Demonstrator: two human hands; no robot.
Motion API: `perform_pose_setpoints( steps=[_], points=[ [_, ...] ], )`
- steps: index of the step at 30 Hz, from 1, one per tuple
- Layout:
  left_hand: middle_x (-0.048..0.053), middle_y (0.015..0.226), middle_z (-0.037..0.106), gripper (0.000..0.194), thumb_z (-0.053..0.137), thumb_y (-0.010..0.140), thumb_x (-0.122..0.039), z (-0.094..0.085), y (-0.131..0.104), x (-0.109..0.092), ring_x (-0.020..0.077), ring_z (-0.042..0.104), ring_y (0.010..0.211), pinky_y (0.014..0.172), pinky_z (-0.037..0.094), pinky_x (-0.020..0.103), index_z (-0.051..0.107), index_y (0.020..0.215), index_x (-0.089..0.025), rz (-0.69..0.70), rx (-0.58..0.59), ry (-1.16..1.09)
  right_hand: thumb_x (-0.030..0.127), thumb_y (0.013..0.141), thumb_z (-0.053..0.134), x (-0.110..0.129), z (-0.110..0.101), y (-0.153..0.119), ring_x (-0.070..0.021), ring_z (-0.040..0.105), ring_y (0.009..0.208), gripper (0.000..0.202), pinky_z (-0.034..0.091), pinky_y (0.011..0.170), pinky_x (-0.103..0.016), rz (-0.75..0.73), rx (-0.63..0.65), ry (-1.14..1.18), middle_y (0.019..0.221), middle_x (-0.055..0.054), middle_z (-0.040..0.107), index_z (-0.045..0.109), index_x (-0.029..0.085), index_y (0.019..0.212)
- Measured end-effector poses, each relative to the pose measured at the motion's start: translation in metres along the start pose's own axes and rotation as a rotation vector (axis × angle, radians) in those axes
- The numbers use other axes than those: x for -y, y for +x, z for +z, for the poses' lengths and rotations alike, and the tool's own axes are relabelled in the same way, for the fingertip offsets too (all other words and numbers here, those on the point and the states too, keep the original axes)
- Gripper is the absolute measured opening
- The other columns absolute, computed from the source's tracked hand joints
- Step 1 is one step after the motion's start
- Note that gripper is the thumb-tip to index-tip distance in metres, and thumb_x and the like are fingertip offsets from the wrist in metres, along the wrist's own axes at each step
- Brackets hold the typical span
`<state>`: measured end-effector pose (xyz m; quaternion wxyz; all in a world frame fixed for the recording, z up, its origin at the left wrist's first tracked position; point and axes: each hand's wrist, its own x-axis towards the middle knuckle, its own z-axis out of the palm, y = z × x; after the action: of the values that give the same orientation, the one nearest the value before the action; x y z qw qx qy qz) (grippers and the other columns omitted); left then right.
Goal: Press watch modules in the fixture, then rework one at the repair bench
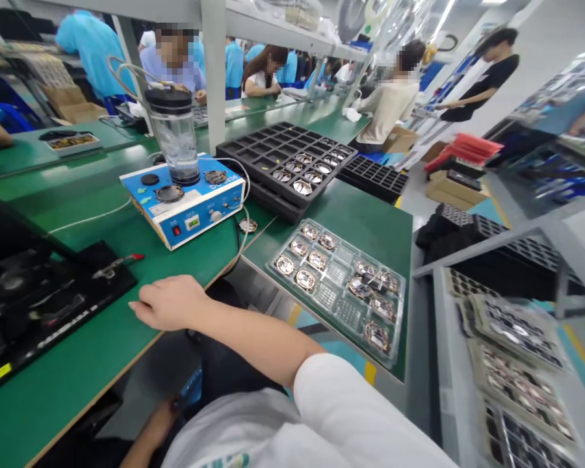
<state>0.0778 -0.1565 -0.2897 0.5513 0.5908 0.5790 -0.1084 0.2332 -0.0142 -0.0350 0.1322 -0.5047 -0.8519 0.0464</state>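
My right hand (171, 303) reaches across to the green table's front edge, with its fingers curled together and nothing visible in them. To its left is a black fixture (53, 305) with a red-tipped clamp (121, 261). My left hand (168, 411) is low near my lap beside something blue; its fingers are dark and blurred. Behind my right hand stands a blue device (185, 205) bearing a clear cup (175, 140) and round parts (169, 194). A clear plastic tray (338, 286) with several round metal-rimmed assemblies lies to the right.
Stacked black compartment trays (258, 153) stand behind the clear tray, some cells holding round parts. A single round part (248, 225) and cables lie beside the device. A rack (511, 338) with loaded trays is at the right. Several people sit or stand farther back.
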Motion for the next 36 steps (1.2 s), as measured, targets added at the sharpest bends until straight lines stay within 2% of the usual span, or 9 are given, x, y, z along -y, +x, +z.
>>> perform_pose_setpoints(
  steps=[5,8,12,16,19,22,25,31,36],
  points=[
    [0.012,0.128,0.075,0.034,0.066,0.101,-0.039,-0.016,-0.039,-0.015,0.0298,0.07,0.126,0.115,0.051,0.048,0.071,0.13,-0.02,0.01,-0.175,-0.151,0.044,0.111,0.048,-0.005,-0.004,-0.004,-0.0192,0.075,0.083,0.039,0.045,0.067,-0.028,-0.06,-0.039,0.019,0.086,-0.004,0.08,0.07,0.023,0.086],
    [0.011,0.125,0.078,0.049,0.062,0.1,-0.041,-0.036,-0.095,-0.023,0.0278,0.073,0.119,0.11,0.052,0.039,0.066,0.144,-0.022,0.105,-0.32,-0.295,0.038,0.11,0.049,-0.015,0.002,-0.001,-0.0202,0.073,0.079,0.036,0.044,0.069,-0.029,-0.099,-0.091,0.039,0.082,-0.008,0.078,0.069,0.021,0.086],
    [0.006,0.107,0.081,0.047,0.065,0.097,-0.054,-0.069,-0.18,-0.039,0.0228,0.074,0.096,0.092,0.058,0.032,0.073,0.135,-0.027,0.289,-0.521,-0.397,0.035,0.109,0.049,-0.025,0.008,0.004,-0.0204,0.071,0.078,0.032,0.044,0.068,-0.03,-0.137,-0.15,0.078,0.082,-0.008,0.077,0.07,0.021,0.089],
    [0.009,0.098,0.079,0.039,0.07,0.094,-0.054,-0.122,-0.211,-0.049,0.0228,0.075,0.089,0.086,0.062,0.034,0.077,0.114,-0.021,0.345,-1.324,-0.432,0.035,0.107,0.051,-0.028,0.01,0.005,-0.0209,0.072,0.078,0.027,0.046,0.065,-0.03,-0.121,-0.196,0.118,0.094,-0.009,0.078,0.073,0.021,0.103],
    [0.018,0.133,0.072,0.057,0.054,0.102,-0.053,-0.175,-0.198,-0.045,0.0259,0.073,0.119,0.103,0.061,0.041,0.057,0.146,-0.018,0.28,-1.579,-0.441,0.034,0.107,0.05,-0.028,0.01,0.006,-0.0241,0.075,0.087,0.029,0.052,0.067,-0.032,-0.101,-0.21,0.148,0.114,-0.014,0.077,0.071,0.018,0.118],
    [0.018,0.16,0.056,0.057,0.059,0.099,-0.045,-0.218,-0.183,-0.042,0.0301,0.056,0.149,0.126,0.045,0.048,0.057,0.149,-0.018,0.222,-1.643,-0.384,0.032,0.105,0.051,-0.027,0.009,0.005,-0.0272,0.076,0.101,0.031,0.059,0.077,-0.035,-0.092,-0.199,0.165,0.13,-0.017,0.074,0.069,0.018,0.127],
    [0.015,0.162,0.057,0.044,0.059,0.097,-0.038,-0.235,-0.176,-0.042,0.0348,0.046,0.157,0.137,0.027,0.055,0.071,0.135,-0.018,0.198,-1.62,-0.334,0.029,0.103,0.056,-0.026,0.007,0.0,-0.0264,0.076,0.107,0.028,0.063,0.088,-0.036,-0.091,-0.171,0.173,0.13,-0.015,0.075,0.07,0.02,0.126],
    [0.017,0.155,0.064,0.067,0.061,0.096,-0.036,-0.229,-0.167,-0.025,0.0418,0.06,0.145,0.125,0.044,0.065,0.052,0.16,-0.022,-0.057,-1.48,-0.343,0.028,0.102,0.061,-0.032,0.001,-0.001,-0.0221,0.077,0.107,0.022,0.064,0.093,-0.033,-0.058,-0.14,0.215,0.121,-0.01,0.077,0.07,0.022,0.121],
    [0.014,0.144,0.073,0.084,0.062,0.096,-0.041,-0.223,-0.158,-0.017,0.0357,0.065,0.141,0.125,0.046,0.056,0.028,0.171,-0.023,0.021,-1.483,-0.456,0.018,0.103,0.049,-0.037,-0.008,0.032,-0.0257,0.07,0.127,0.04,0.061,0.109,-0.041,-0.022,-0.115,0.223,0.141,-0.017,0.068,0.062,0.018,0.141]
  ],
)
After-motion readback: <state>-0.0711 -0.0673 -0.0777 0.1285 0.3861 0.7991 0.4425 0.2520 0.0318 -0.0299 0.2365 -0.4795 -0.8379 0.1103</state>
